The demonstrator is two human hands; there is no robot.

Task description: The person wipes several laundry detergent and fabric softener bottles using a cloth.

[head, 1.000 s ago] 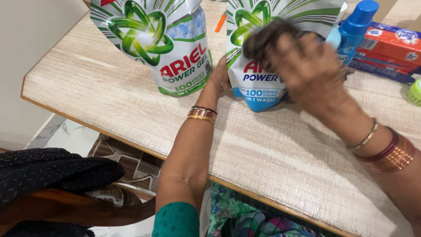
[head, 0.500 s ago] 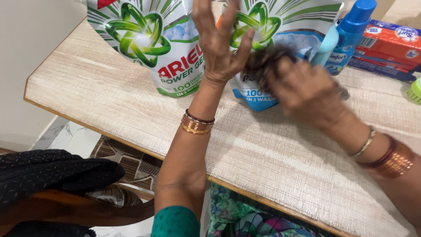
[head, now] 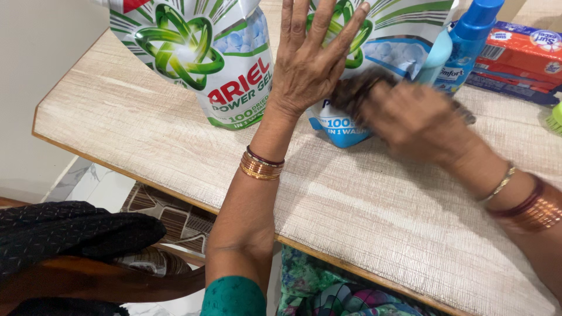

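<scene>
Two white, green and blue detergent pouches stand on a light wood-grain table (head: 363, 210). My left hand (head: 310, 61) is raised with fingers spread flat against the front of the right pouch (head: 386, 41). My right hand (head: 418, 120), blurred by motion, grips a dark brown cloth (head: 357, 88) pressed on the lower front of that same pouch. The left pouch (head: 205, 52) stands untouched beside my left hand. Bangles ring both wrists.
A blue bottle with a blue cap (head: 468, 41) stands right of the pouches, with red and blue boxes (head: 521, 55) behind it. A green brush (head: 555, 117) peeks in at the right edge. A dark cloth (head: 64, 231) lies on a wooden chair below left.
My left hand rose from the pouch's lower left side to lie flat and spread on its front. My right hand with the cloth moved down and right across the pouch.
</scene>
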